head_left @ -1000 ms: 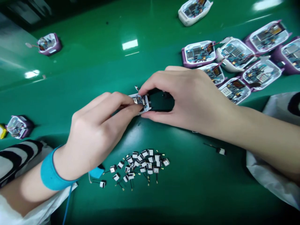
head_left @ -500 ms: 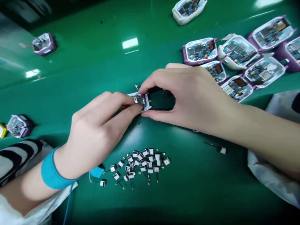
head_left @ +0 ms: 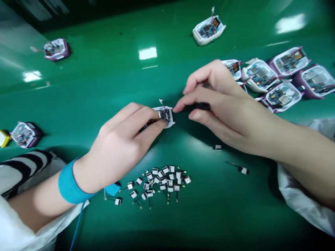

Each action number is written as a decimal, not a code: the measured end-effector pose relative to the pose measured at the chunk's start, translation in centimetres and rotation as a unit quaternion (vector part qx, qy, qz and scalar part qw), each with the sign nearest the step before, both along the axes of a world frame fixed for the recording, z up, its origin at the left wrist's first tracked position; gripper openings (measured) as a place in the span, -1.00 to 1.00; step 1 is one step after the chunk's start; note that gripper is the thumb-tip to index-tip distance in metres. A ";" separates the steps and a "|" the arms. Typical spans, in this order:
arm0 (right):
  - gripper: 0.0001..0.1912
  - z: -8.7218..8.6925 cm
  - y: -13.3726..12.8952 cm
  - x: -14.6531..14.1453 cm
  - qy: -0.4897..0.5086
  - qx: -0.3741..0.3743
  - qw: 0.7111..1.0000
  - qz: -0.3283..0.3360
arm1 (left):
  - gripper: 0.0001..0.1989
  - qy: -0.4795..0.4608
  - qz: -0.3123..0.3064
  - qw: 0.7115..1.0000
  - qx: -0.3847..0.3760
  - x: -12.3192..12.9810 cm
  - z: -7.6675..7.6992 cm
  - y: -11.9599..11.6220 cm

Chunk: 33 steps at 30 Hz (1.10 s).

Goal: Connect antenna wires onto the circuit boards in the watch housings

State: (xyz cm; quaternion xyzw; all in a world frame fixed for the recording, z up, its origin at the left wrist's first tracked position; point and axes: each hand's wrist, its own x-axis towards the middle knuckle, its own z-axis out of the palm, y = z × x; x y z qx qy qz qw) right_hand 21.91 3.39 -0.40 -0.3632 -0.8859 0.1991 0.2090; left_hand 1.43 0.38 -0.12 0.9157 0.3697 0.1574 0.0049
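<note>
A white watch casing [head_left: 170, 120] with a circuit board inside lies at the centre, a short wire with a white tip rising from its far edge. My left hand [head_left: 128, 143], with a blue band at the wrist, has its fingers closed over the casing's left part and grips it; the fingers hide that side. Just right of the casing is my right hand [head_left: 222, 108], its fingers curved and apart, the index fingertip near the casing's right edge. Nothing shows between its fingers.
Several small black-and-white parts with leads [head_left: 162, 183] lie in a pile in front. Single parts lie right, one a small block [head_left: 217, 147]. Open purple and white casings [head_left: 284, 96] crowd the right. Others stand at back [head_left: 209, 30] and left [head_left: 26, 135].
My right hand has let go of the casing and drawn back to the right, its fingers spreading. My left hand stays on the casing. The view has shifted, and the small block now shows fully.
</note>
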 end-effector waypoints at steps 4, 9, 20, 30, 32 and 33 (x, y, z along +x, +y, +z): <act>-0.78 0.4 -0.3 0.2 -0.016 0.034 0.999 -0.012 | -0.84 0.007 -0.010 1.000 -0.004 -0.3 -0.2 0.0; -0.87 0.5 -0.9 0.1 0.013 0.132 0.991 -0.033 | -0.83 0.000 -0.027 0.999 0.033 -0.4 -0.4 0.0; -0.95 0.7 -1.6 -1.5 0.106 0.152 0.979 -0.089 | -0.82 0.009 -0.034 0.998 0.057 -0.3 -0.6 0.1; -0.99 -0.1 -1.7 -2.2 0.096 0.235 0.967 -0.014 | -0.82 0.016 -0.026 0.998 0.055 -0.3 -0.6 0.0; -0.97 -0.1 -1.8 -2.3 0.100 0.225 0.969 -0.002 | -0.80 0.019 -0.026 0.998 0.056 -0.4 -0.6 0.0; -0.96 -0.1 -1.9 -2.3 0.105 0.211 0.972 -0.003 | -0.79 0.018 -0.027 0.998 0.057 -0.4 -0.6 0.0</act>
